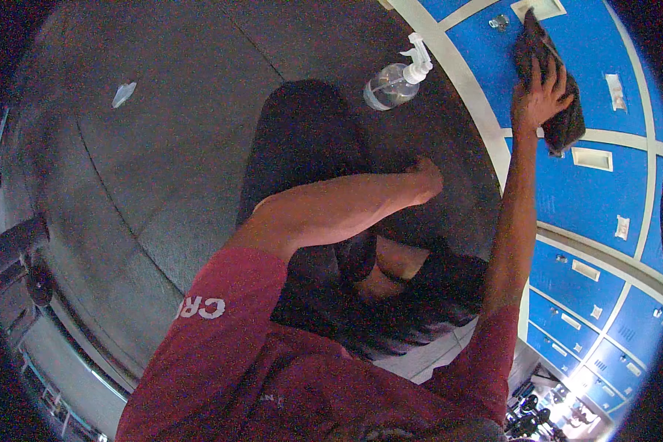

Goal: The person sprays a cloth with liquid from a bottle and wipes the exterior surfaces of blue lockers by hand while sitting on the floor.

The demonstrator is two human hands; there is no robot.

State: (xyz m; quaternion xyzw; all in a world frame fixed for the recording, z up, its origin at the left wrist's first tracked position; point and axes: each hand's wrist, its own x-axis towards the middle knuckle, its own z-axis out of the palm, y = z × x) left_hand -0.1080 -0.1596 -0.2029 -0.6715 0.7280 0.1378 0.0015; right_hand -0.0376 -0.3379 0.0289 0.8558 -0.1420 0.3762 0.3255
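My right hand (540, 102) is spread over a dark cloth (564, 119), holding it against a blue locker door (480, 55). The top of the cloth reaches the door's pale recessed handle (538, 8). My left forearm crosses in front of my body, and my left hand (428, 179) bends down at the wrist near my dark-clothed legs. Its fingers are hidden, so I cannot see whether it holds anything. A clear spray bottle (392, 87) with a white trigger head is on the dark floor between my knee and the lockers, with some liquid inside.
More blue lockers (585, 193) with pale frames run down the right side. A small whitish scrap (124, 95) lies on the dark floor mat (160, 166). Black equipment (36, 276) stands at the left rim. Dumbbell-like dark objects (530, 414) show at lower right.
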